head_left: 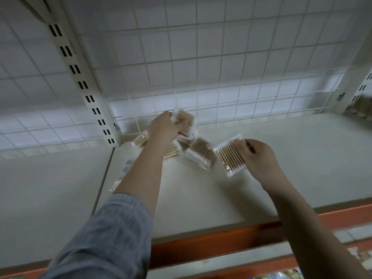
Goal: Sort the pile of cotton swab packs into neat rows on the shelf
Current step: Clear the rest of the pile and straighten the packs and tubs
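Cotton swab packs number at least six: one pinched in the left hand [164,126] at twelve o'clock of the pile [181,146], one gripped by the right hand's [259,160] curled fingers at three o'clock. Both forearms reach forward over the shelf [281,178], the left in a grey sleeve [112,238].

left hand [164,125] gripping pack [186,120], right hand [258,158] pinching another pack [230,155]
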A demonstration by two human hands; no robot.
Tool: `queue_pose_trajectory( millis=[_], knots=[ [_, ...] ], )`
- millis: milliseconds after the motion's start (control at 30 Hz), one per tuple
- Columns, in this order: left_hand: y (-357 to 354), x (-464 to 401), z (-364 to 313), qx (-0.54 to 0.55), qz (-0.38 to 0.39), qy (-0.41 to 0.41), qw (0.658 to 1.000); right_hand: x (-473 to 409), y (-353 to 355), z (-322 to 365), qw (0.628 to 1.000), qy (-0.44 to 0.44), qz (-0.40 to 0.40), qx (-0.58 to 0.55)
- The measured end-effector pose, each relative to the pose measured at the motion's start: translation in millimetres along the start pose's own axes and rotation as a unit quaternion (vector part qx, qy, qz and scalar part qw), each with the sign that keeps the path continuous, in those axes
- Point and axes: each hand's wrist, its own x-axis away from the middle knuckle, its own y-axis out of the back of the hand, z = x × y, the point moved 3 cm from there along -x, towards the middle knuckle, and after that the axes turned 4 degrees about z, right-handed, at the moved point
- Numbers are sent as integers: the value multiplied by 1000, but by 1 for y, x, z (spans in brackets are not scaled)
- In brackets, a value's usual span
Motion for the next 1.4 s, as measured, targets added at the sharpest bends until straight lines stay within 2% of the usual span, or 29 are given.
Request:
queue_pose_trajectory(
  millis=[333, 533, 733, 900, 1167, 1400],
  knots=[
    [5, 20, -10, 178, -52, -49, 982, 30, 10, -7, 995, -56, -69, -55],
    [-6, 47, -29, 214, -35, -70, 974, 48, 35, -9, 991, -66, -94, -62],
    [-24, 67, -65, 205, -36, -86, 974, 62, 78, -24, 988, -78, -116, -67],
    [-54, 95, -111, 194, -36, -97, 975, 78, 127, -58, 984, -81, -141, -77],
    [-131, 173, -204, 243, -74, -100, 962, 120, 254, -128, 986, -86, -120, -74],
    [-199, 219, -297, 248, -29, -127, 960, 156, 348, -185, 979, -119, -128, -104]
  ],
)
